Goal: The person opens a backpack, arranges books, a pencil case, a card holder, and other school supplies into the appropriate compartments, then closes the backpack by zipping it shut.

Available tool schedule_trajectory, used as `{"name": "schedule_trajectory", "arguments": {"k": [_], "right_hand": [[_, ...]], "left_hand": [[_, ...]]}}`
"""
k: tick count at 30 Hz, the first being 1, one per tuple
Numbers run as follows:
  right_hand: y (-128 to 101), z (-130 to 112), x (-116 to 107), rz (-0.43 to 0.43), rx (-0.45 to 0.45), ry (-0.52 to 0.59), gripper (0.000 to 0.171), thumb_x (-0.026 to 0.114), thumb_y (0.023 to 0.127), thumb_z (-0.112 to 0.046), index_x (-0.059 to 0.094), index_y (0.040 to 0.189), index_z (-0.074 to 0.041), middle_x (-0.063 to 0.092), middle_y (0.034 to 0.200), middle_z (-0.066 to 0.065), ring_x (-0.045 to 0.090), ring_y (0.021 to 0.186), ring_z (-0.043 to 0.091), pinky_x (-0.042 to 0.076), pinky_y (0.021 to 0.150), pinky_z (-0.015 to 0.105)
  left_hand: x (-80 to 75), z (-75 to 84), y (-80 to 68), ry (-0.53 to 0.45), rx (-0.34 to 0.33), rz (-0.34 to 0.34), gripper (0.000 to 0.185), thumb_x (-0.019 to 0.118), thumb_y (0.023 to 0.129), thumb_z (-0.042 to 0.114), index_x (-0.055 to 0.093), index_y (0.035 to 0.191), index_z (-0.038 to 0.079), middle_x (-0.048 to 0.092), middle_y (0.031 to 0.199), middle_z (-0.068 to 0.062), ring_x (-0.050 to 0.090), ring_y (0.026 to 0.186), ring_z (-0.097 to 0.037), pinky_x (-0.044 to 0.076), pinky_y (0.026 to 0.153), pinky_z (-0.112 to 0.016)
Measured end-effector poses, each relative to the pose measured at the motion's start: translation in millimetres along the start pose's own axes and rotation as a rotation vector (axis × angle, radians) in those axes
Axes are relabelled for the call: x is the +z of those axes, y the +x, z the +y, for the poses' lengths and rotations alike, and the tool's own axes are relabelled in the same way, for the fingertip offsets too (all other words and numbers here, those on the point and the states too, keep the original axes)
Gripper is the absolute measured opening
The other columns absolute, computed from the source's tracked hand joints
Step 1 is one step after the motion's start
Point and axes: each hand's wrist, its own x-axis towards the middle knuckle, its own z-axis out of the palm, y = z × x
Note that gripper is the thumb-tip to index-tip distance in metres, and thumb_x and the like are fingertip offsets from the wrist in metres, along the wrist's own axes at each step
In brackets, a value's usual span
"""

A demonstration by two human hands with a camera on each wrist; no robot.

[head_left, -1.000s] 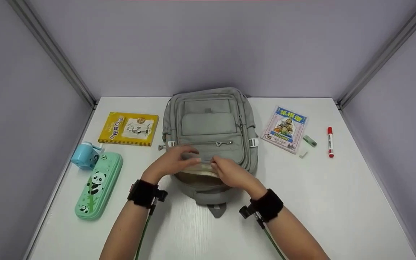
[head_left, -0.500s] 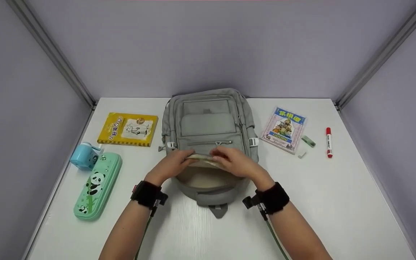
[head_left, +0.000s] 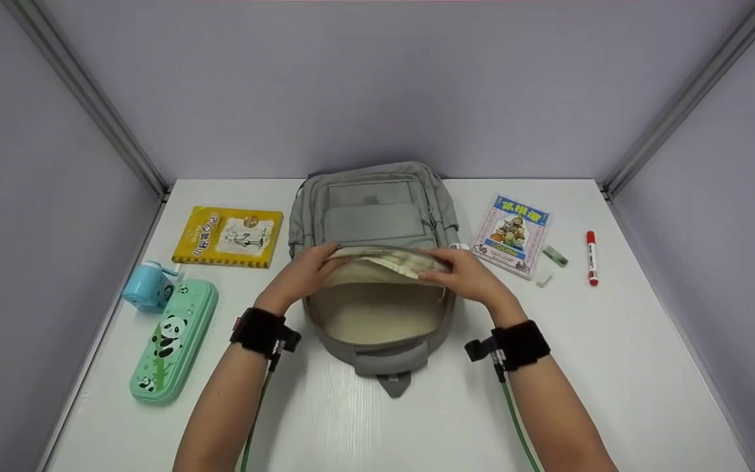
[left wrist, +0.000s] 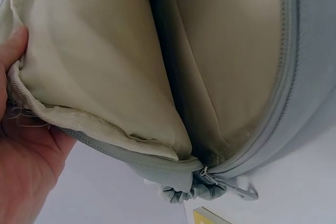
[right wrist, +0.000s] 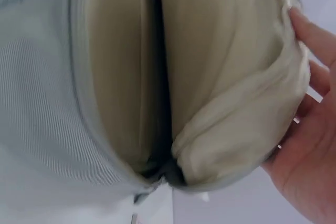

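I saw a grey backpack [head_left: 373,216] lying flat in the middle of a white table [head_left: 613,367], its top end toward the person. Its main compartment was unzipped, and the front flap [head_left: 387,259] was folded back away from the person, showing cream lining [head_left: 377,311] inside. The left hand [head_left: 299,278] gripped the left end of the flap's edge, fingers curled over it and thumb beneath. The right hand [head_left: 472,275] pinched the right end of the same edge in the same way. The left wrist view showed the thumb [left wrist: 13,43] pressed against the lining at the flap's seam; the right wrist view showed fingertips [right wrist: 315,35] wrapped round the bunched cream fabric.

To the left of the backpack lay a yellow book [head_left: 229,236], and nearer the person than that, a blue pencil sharpener [head_left: 147,287] just beside a green panda pencil case [head_left: 171,341]. To the right of the backpack lay a colourful booklet [head_left: 510,233], then a small green eraser [head_left: 555,255], a tiny white piece [head_left: 543,280], and farthest out a red marker [head_left: 591,257]
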Motion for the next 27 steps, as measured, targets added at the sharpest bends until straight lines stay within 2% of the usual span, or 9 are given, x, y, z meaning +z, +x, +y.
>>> {"name": "schedule_trajectory", "arguments": {"k": [3, 5, 7, 9, 12, 16, 20, 23, 27], "right_hand": [[4.5, 6.0, -1.2, -0.011, 0.009, 0.021, 0.036, 0.070, 0.093, -0.033, 0.067, 0.109, -0.001, 0.061, 0.090, 0.007, 0.054, 0.076, 0.018, 0.044, 0.071, 0.035], [9.0, 9.4, 0.3, 0.006, -0.004, 0.048, 0.031, 0.067, 0.095, -0.031, 0.059, 0.089, -0.002, 0.048, 0.073, 0.004, 0.044, 0.064, 0.017, 0.038, 0.063, 0.033], [14.1, 12.0, 2.5, 0.043, -0.023, 0.063, 0.036, 0.064, 0.096, -0.029, 0.046, 0.079, -0.004, 0.035, 0.066, 0.003, 0.036, 0.058, 0.018, 0.032, 0.060, 0.032], [20.2, 14.2, 4.2, 0.098, -0.032, 0.071, 0.034, 0.063, 0.098, -0.027, 0.044, 0.078, -0.006, 0.032, 0.067, 0.000, 0.034, 0.060, 0.017, 0.030, 0.062, 0.032], [30.2, 11.6, 2.6, 0.147, -0.036, 0.070, 0.032, 0.062, 0.099, -0.021, 0.046, 0.079, -0.001, 0.032, 0.070, 0.000, 0.034, 0.062, 0.017, 0.030, 0.064, 0.034], [40.0, -8.1, -10.9, 0.151, -0.029, 0.114, 0.030, 0.060, 0.099, -0.014, 0.049, 0.081, 0.007, 0.035, 0.069, 0.003, 0.034, 0.060, 0.015, 0.031, 0.064, 0.032], [46.1, -32.2, -26.5, 0.143, -0.017, 0.169, 0.033, 0.060, 0.098, -0.009, 0.043, 0.074, 0.004, 0.031, 0.064, 0.000, 0.030, 0.055, 0.010, 0.028, 0.060, 0.028], [53.0, -37.1, -32.8, 0.129, -0.003, 0.190, 0.041, 0.061, 0.098, -0.010, 0.033, 0.070, 0.000, 0.023, 0.062, -0.001, 0.025, 0.053, 0.010, 0.026, 0.059, 0.028], [69.3, -19.4, -32.0, 0.123, 0.014, 0.177, 0.044, 0.062, 0.098, -0.017, 0.032, 0.069, -0.003, 0.023, 0.062, 0.000, 0.024, 0.054, 0.012, 0.026, 0.060, 0.030]], "left_hand": [[-2.3, -1.1, 1.3, -0.014, 0.010, 0.017, 0.023, 0.055, 0.102, 0.027, 0.048, 0.086, 0.011, 0.036, 0.071, 0.002, 0.041, 0.065, -0.014, 0.035, 0.062, -0.033], [-2.5, -1.5, 1.5, -0.003, 0.020, 0.037, 0.022, 0.056, 0.101, 0.026, 0.050, 0.087, 0.012, 0.037, 0.070, 0.003, 0.041, 0.064, -0.013, 0.036, 0.062, -0.032], [-1.9, -1.6, 0.9, 0.011, 0.034, 0.059, 0.019, 0.056, 0.101, 0.026, 0.053, 0.090, 0.012, 0.039, 0.070, 0.003, 0.042, 0.065, -0.013, 0.036, 0.063, -0.032], [-0.9, -1.7, -0.3, 0.021, 0.048, 0.079, 0.016, 0.056, 0.101, 0.028, 0.056, 0.096, 0.012, 0.042, 0.072, 0.003, 0.044, 0.065, -0.013, 0.038, 0.063, -0.033], [1.4, -3.8, -3.1, 0.022, 0.048, 0.110, 0.021, 0.056, 0.101, 0.034, 0.058, 0.110, 0.014, 0.052, 0.079, 0.002, 0.049, 0.069, -0.015, 0.041, 0.066, -0.034], [4.6, -8.6, -7.7, -0.009, 0.000, 0.146, 0.038, 0.057, 0.098, 0.043, 0.056, 0.124, 0.016, 0.059, 0.096, -0.001, 0.056, 0.083, -0.017, 0.045, 0.075, -0.038], [7.1, -13.3, -9.8, -0.002, -0.056, 0.162, 0.043, 0.054, 0.098, 0.049, 0.054, 0.125, 0.014, 0.058, 0.102, -0.002, 0.056, 0.093, -0.019, 0.045, 0.082, -0.041], [8.6, -13.8, -7.4, 0.066, -0.079, 0.175, 0.039, 0.049, 0.100, 0.048, 0.053, 0.114, 0.012, 0.056, 0.091, -0.004, 0.055, 0.084, -0.021, 0.045, 0.075, -0.041], [7.1, -14.6, 0.2, 0.150, -0.092, 0.212, 0.033, 0.049, 0.103, 0.038, 0.052, 0.109, 0.005, 0.049, 0.073, -0.004, 0.053, 0.068, -0.023, 0.044, 0.065, -0.041]]}}
